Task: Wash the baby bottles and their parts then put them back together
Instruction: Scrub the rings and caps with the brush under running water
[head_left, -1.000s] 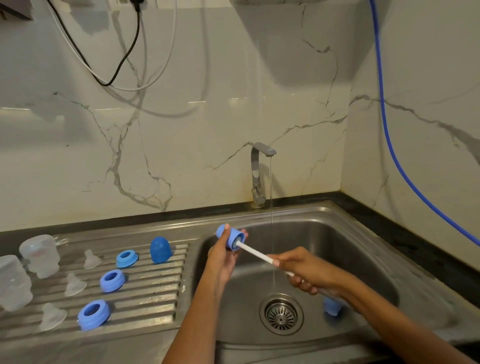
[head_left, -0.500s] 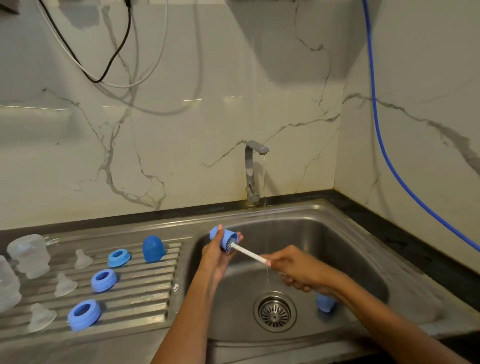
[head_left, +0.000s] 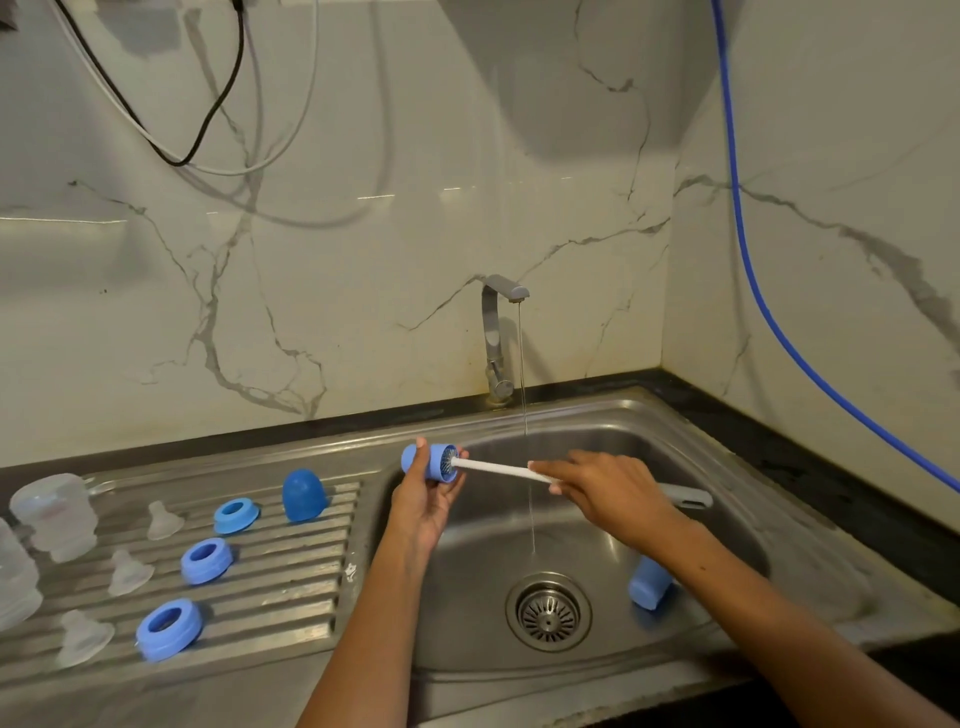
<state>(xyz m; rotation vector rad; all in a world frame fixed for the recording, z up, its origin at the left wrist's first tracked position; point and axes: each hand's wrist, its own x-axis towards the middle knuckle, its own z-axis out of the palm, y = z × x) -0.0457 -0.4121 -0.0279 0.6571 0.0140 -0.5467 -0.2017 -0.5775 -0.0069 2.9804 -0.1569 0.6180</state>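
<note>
Left hand (head_left: 423, 506) grips blue cap (head_left: 434, 462), right hand (head_left: 605, 493) grips brush (head_left: 498, 470) inserted in it; lower left: three blue rings (head_left: 207, 560), clear teats (head_left: 127, 573), bottles (head_left: 54, 514); no legible writing.

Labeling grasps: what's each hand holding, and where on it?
Left hand grips the blue cap around its side wall. Right hand grips the brush mid-handle, bristle end inside the cap.

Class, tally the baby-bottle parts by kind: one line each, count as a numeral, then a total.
Blue caps: 3
Blue rings: 3
Clear teats: 3
Clear bottles: 2
Total: 11
</note>
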